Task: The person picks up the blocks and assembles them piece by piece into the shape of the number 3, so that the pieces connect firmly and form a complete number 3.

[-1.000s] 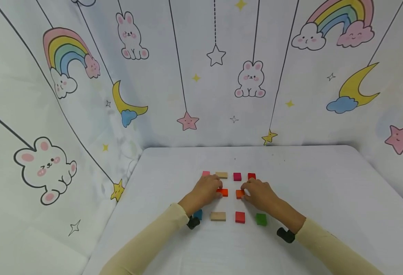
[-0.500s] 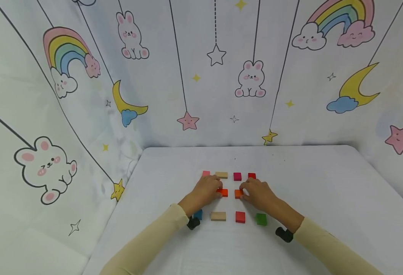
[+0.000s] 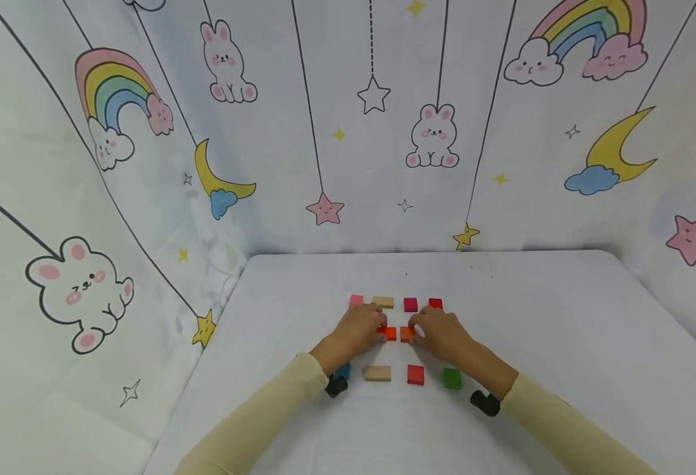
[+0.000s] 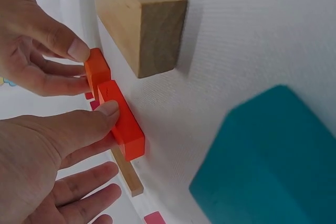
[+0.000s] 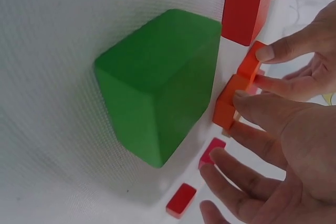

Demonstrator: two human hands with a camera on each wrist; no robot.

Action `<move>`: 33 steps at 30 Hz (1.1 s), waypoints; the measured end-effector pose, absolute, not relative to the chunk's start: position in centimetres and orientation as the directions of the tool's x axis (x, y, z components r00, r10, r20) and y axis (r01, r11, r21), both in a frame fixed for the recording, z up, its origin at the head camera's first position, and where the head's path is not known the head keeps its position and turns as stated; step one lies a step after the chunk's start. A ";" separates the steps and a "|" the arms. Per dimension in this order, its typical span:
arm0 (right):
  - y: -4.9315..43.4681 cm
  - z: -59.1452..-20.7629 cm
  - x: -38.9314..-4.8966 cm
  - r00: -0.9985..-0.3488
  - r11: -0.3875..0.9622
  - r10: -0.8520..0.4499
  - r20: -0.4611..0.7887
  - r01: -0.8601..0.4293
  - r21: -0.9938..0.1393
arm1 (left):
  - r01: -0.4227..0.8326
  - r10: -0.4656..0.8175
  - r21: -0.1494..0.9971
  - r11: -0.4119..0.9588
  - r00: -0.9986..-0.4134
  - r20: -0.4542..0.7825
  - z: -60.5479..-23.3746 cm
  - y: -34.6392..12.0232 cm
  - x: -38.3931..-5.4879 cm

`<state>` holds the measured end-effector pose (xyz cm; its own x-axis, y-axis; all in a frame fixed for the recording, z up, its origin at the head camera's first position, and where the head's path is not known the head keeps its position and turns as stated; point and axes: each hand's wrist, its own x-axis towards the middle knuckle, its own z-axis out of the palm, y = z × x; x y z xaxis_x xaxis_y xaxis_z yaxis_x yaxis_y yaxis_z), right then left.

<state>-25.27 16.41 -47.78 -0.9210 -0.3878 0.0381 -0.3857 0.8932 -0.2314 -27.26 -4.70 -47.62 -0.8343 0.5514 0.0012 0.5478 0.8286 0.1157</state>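
My left hand (image 3: 356, 328) pinches a red-orange wooden block (image 4: 126, 124) between thumb and index finger; the other fingers are spread apart in the left wrist view. Facing it, my right hand (image 3: 439, 333) pinches an orange block (image 5: 227, 100) the same way. Both blocks lie at table height between the hands, their ends very close; whether they touch I cannot tell. In front of the hands stand a blue block (image 4: 273, 161), a natural wood block (image 3: 377, 373), a red block (image 3: 415, 375) and a green block (image 3: 452, 379).
Behind the hands is a back row: a pink block (image 3: 356, 299), a natural wood block (image 3: 383, 302), a crimson block (image 3: 410, 305) and a red block (image 3: 435, 303). The white table (image 3: 300, 284) meets a printed cloth backdrop (image 3: 348, 165) at its far edge.
My right hand has slid left with the orange block, narrowing the space to the red-orange block. The left hand has shifted very slightly right with its block.
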 end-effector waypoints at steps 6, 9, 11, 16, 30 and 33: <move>16.2 -47.8 -25.3 -0.920 0.891 -0.389 0.045 -0.388 -0.235 | 0.559 0.560 0.103 0.823 -0.828 0.026 -47.7 -4.5 -27.2; 16.2 -47.8 -25.3 -0.921 0.892 -0.387 0.045 -0.386 -0.233 | 0.562 0.561 0.098 0.821 -0.827 0.034 -47.8 -4.5 -27.2; 16.2 -47.8 -25.3 -0.922 0.894 -0.385 0.043 -0.384 -0.229 | 0.561 0.561 0.096 0.822 -0.827 0.036 -47.9 -4.5 -27.2; 16.1 -47.7 -25.2 -0.924 0.897 -0.382 0.039 -0.380 -0.226 | 0.563 0.562 0.096 0.821 -0.826 0.035 -47.9 -4.4 -27.3; 16.1 -48.0 -25.4 -0.921 0.893 -0.387 0.049 -0.388 -0.229 | 0.564 0.564 0.108 0.818 -0.825 0.033 -48.2 -4.2 -27.5; 16.1 -48.0 -25.4 -0.920 0.894 -0.389 0.052 -0.390 -0.222 | 0.566 0.566 0.116 0.816 -0.823 0.035 -48.3 -4.3 -27.5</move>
<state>-25.40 16.11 -47.99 -0.9199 -0.3887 0.0518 -0.3901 0.8935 -0.2223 -27.55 -4.27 -48.27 -0.8234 0.5663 0.0349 0.5662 0.8161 0.1158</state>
